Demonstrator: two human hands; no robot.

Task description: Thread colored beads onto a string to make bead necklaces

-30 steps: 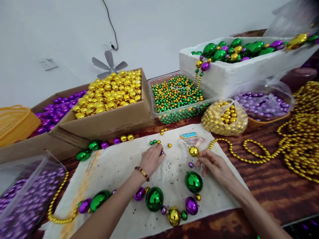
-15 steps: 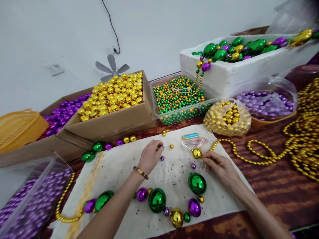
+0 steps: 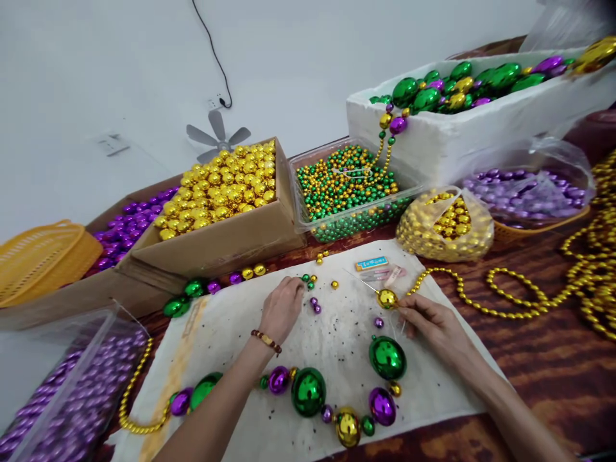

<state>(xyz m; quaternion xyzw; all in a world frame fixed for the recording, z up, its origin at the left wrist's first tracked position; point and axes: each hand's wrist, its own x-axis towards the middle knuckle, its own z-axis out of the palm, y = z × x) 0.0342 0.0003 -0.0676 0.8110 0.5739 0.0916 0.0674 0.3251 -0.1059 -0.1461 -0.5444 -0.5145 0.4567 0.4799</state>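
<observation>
My right hand is closed in a pinch on the end of a long thin needle. A shiny gold bead is on the needle, against my fingertips. Clear thread hangs under that hand. My left hand, wearing a beaded bracelet, has its fingers drawn together beside small green and gold beads; whatever is between them is hidden. Small purple beads lie near it. Along the white cloth curves a row of large beads, including a green bead and a purple bead.
Behind the cloth stand a carton of gold beads, a clear bin and a white foam box. A bag of gold beads and gold bead strands lie right. Bagged purple beads sit left.
My left hand has drawn back slightly left, and small green and gold beads now show by its fingertips. Another purple bead lies on the cloth. My right hand keeps hold of the needle.
</observation>
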